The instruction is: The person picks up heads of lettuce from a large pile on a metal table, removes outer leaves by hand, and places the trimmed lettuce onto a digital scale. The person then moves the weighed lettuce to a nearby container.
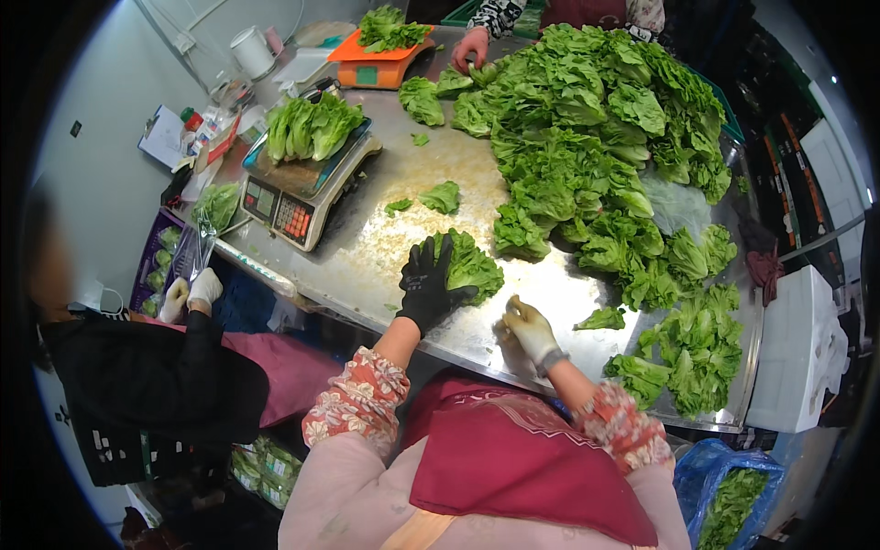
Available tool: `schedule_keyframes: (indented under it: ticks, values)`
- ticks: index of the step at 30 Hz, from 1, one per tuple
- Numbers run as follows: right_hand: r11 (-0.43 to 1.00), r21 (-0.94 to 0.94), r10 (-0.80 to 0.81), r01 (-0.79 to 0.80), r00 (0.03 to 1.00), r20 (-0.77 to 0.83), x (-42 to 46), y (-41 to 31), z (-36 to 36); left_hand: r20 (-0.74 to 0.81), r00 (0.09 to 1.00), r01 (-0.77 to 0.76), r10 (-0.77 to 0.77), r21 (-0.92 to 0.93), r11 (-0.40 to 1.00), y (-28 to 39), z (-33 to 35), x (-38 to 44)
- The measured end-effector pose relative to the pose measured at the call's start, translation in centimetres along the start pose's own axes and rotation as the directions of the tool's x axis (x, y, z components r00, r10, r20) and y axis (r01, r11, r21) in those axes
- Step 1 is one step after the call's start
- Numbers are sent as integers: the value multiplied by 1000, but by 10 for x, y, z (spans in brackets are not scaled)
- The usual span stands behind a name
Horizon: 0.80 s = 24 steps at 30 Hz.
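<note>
My left hand (430,283), in a black glove, rests on a head of green lettuce (474,269) near the table's front edge. Its fingers spread over the leaves, with the thumb on the near side. To the right, my right hand (531,328) wears a whitish, stained glove and hovers over the bare steel; its fingers are bent and a little apart, with nothing visible in them. A loose lettuce leaf (600,318) lies to its right. Beyond both hands rises a large heap of lettuce (570,124).
A digital scale (302,185) bearing lettuce (313,127) stands left on the steel table (385,148); an orange scale (371,72) stands farther back. A co-worker's gloved hands (189,297) hold bagged lettuce (216,206) at left. Another person's pink-gloved hand (471,49) reaches the heap. A white foam box (787,350) is right.
</note>
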State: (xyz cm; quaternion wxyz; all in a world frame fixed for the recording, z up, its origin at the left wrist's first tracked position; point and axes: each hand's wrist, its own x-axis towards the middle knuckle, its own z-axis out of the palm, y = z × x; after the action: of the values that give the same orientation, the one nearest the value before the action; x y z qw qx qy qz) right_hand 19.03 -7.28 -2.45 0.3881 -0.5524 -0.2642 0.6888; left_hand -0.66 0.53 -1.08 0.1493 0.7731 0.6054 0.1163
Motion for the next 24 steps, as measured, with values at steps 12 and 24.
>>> schedule_keyframes:
  ticks: [12, 24]
  values:
    - [888, -372, -328, 269, 939, -102, 96, 2, 29, -194, 946, 278, -258, 81, 957, -17, 9, -11]
    - [867, -408, -367, 285, 920, -137, 71, -50, -41, -344, 939, -221, 18, -562, 797, 34, -3, -40]
